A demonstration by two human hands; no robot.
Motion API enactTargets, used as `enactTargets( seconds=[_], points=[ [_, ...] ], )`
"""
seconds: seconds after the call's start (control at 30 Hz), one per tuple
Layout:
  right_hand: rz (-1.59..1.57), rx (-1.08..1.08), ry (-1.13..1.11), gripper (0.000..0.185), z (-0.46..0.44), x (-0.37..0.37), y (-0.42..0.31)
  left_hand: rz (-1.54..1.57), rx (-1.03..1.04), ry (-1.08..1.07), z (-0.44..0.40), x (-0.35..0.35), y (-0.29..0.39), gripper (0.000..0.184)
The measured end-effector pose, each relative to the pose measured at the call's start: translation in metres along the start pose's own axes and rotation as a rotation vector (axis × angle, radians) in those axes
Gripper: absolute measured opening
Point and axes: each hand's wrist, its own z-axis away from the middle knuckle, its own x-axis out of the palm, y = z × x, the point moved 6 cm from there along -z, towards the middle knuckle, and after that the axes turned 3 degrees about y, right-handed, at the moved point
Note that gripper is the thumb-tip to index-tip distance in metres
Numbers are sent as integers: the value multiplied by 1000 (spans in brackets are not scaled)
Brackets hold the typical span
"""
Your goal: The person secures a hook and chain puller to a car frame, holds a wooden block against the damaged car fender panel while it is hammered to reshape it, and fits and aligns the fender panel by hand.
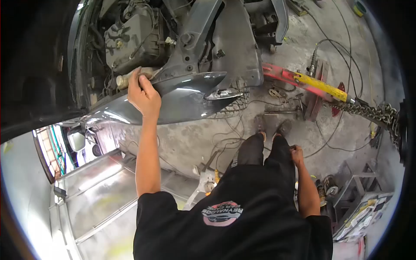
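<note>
My left hand is raised at the inner edge of the dark glossy fender, beside the engine bay. Its thumb and fingers are curled close together, and whatever may be between them is too small to tell. Beneath and beyond the fingertips lies a pale capped part. Down beside my knee, my right hand is closed against the dark trousers; what it holds, if anything, is hidden. A headlight-shaped opening shows at the fender's front end.
An open hood covers the upper left. A red and yellow pulling arm with a chain extends at right. Cables and a hammer lie on the concrete floor. A metal stand is at lower right.
</note>
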Motion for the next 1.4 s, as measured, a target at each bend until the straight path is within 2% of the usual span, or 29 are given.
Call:
enactTargets(
  seconds=[0.03,0.1,0.17,0.23,0.5,0.63,0.73,0.8,0.97,1.03,1.1,1.2,1.27,1.33,1.4],
  points=[
    [7,-10,3,25,-2,-3,1,2,-5,11,2,2,-5,24],
    [60,-8,-7,29,-16,5,12,-145,144,4,1,1,-7,23],
    [10,-105,-57,28,-30,15,33,-140,179,40,-1,-3,-3,19],
    [-104,160,-160,28,-21,-3,-35,-152,208,88,-2,-9,-2,17],
    [-239,243,-281,27,-54,-9,-60,-18,279,131,-3,-14,0,16],
    [-311,226,-248,22,-56,-33,-128,3,231,148,-2,-19,-2,13],
    [-405,221,-164,17,-64,-46,-175,136,101,177,-2,-25,-13,15],
    [-365,41,-211,14,-70,-49,-205,283,5,241,-1,-32,-20,17],
    [-304,-33,-194,13,-68,-49,-263,520,-114,240,2,-32,-35,18],
    [-274,-35,-172,13,-62,-42,-283,735,-156,320,0,-34,-38,20],
    [-304,-9,-164,14,-59,-35,-306,724,-161,307,1,-36,-38,18],
    [-306,-83,-141,15,-50,-34,-368,711,-136,243,3,-37,-35,18],
    [-346,-137,-96,16,-61,-35,-396,528,8,177,-2,-35,-26,14],
    [-176,-481,22,18,-62,-47,-433,341,136,53,-5,-29,-14,13],
    [-185,-477,24,25,-64,-53,-443,217,243,0,-3,-28,-10,17]
  ],
)
